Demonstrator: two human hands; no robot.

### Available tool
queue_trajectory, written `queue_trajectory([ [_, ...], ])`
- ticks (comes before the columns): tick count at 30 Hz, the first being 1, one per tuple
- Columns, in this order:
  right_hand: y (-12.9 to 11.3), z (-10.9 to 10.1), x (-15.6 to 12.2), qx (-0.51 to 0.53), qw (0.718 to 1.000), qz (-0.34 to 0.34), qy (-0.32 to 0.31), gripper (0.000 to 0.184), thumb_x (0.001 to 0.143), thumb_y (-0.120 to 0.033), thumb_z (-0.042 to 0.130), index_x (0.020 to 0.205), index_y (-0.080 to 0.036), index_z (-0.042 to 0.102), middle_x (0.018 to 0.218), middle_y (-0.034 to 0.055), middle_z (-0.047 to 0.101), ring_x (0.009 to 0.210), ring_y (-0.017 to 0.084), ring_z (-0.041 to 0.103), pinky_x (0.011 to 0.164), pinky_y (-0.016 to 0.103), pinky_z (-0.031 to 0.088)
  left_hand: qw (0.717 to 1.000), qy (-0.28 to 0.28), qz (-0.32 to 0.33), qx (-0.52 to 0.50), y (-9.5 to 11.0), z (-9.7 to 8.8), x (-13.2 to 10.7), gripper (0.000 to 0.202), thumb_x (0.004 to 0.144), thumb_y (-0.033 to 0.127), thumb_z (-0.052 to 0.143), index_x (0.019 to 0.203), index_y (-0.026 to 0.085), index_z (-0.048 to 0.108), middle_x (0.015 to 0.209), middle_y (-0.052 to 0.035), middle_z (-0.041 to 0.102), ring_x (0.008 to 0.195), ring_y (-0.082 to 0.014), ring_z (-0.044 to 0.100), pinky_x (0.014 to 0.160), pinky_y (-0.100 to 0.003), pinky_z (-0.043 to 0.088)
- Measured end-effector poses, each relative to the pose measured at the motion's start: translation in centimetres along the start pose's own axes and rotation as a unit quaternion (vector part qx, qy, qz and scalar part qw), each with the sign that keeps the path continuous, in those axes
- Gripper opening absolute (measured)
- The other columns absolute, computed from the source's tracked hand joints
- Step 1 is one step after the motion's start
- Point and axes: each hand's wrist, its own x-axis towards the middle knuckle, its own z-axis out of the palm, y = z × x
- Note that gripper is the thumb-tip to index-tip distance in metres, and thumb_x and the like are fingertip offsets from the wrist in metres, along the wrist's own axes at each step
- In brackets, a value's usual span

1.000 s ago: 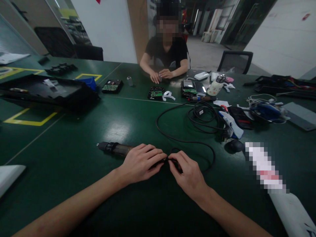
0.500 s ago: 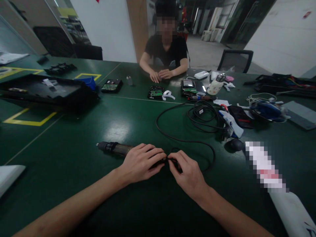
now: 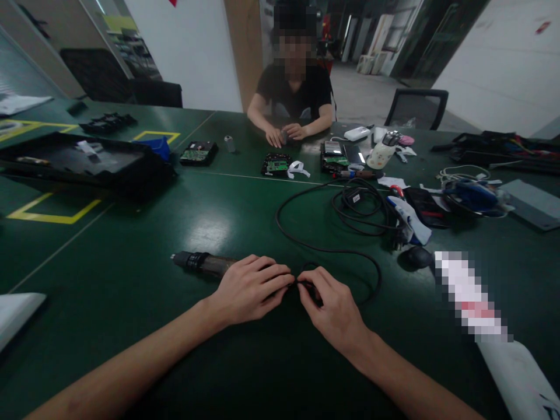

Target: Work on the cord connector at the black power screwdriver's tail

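Note:
A dark electric screwdriver (image 3: 202, 262) lies on its side on the green table (image 3: 131, 245), its tip pointing left. My left hand (image 3: 251, 289) is wrapped over the tool's rear end and holds it down. My right hand (image 3: 335, 306) pinches the black cable (image 3: 332, 251) where it meets the back of the tool. The two hands' fingertips almost touch. The joint between cable and tool is hidden under my fingers. The cable loops away to the right and back toward a coiled bundle (image 3: 361, 204).
Across the table a person in a black shirt (image 3: 295, 87) handles something small. Hard drives (image 3: 276, 164) and circuit boards lie before them. A black tray (image 3: 83, 157) sits far left. Tools, cables and a blue object (image 3: 470, 195) clutter the right. A white object (image 3: 516, 373) lies near right.
Hardly anything differs: my hands stay at the rear of the tool, with only slight finger shifts at the cable joint. The person opposite moved their head slightly.

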Motion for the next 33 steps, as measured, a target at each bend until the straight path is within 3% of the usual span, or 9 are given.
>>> queue_trajectory([
  [6,-0.12,-0.07,0.03,0.006,1.000,-0.001,-0.001,0.011,0.102,-0.017,0.057,0.110,-0.023,0.062,0.102,0.0050,0.066,0.087,0.020,0.067,0.071,0.031,0.055,0.999,0.007,-0.033,0.013,0.12,0.28,-0.04,0.022,0.103,0.037,0.057,0.116,0.023,0.068,0.116,-0.0012,0.073,0.099,-0.0180,0.067,0.081,-0.034,0.048],
  [11,-0.04,0.03,0.03,0.008,1.000,0.005,-0.001,0.010,0.103,-0.017,0.056,0.110,-0.023,0.061,0.102,0.0050,0.065,0.088,0.020,0.067,0.073,0.032,0.055,1.000,-0.008,-0.002,-0.009,0.01,-0.06,0.00,0.027,0.101,0.035,0.057,0.125,0.028,0.067,0.124,0.0004,0.072,0.105,-0.0191,0.067,0.083,-0.034,0.049],
  [16,0.01,0.02,0.01,0.006,1.000,-0.002,0.000,0.011,0.102,-0.017,0.056,0.110,-0.023,0.062,0.101,0.0050,0.065,0.087,0.020,0.067,0.071,0.031,0.055,0.999,0.015,-0.033,0.012,0.08,0.19,-0.03,0.020,0.103,0.036,0.057,0.114,0.024,0.069,0.119,-0.0004,0.073,0.099,-0.0176,0.068,0.082,-0.034,0.047],
  [21,-0.10,-0.07,0.02,0.009,1.000,0.001,0.000,0.011,0.103,-0.018,0.056,0.110,-0.023,0.062,0.101,0.0050,0.065,0.085,0.019,0.067,0.071,0.031,0.056,1.000,-0.005,-0.009,-0.010,0.04,0.00,0.00,0.024,0.102,0.035,0.057,0.122,0.026,0.067,0.123,-0.0008,0.072,0.104,-0.0186,0.067,0.083,-0.035,0.048],
  [27,-0.04,0.03,-0.01,0.010,1.000,-0.005,0.006,0.011,0.102,-0.017,0.057,0.109,-0.023,0.062,0.102,0.0054,0.066,0.086,0.020,0.067,0.070,0.031,0.056,0.999,0.008,-0.032,0.009,0.09,0.07,0.04,0.021,0.103,0.036,0.056,0.114,0.023,0.068,0.115,-0.0012,0.074,0.099,-0.0176,0.069,0.082,-0.033,0.048],
  [33,-0.04,-0.04,0.05,0.004,1.000,-0.005,0.003,0.011,0.102,-0.018,0.056,0.109,-0.023,0.063,0.101,0.0055,0.066,0.086,0.020,0.067,0.070,0.031,0.056,1.000,-0.006,0.002,-0.006,-0.07,-0.22,0.10,0.026,0.102,0.032,0.055,0.124,0.026,0.067,0.121,-0.0014,0.072,0.104,-0.0184,0.068,0.084,-0.033,0.050],
])
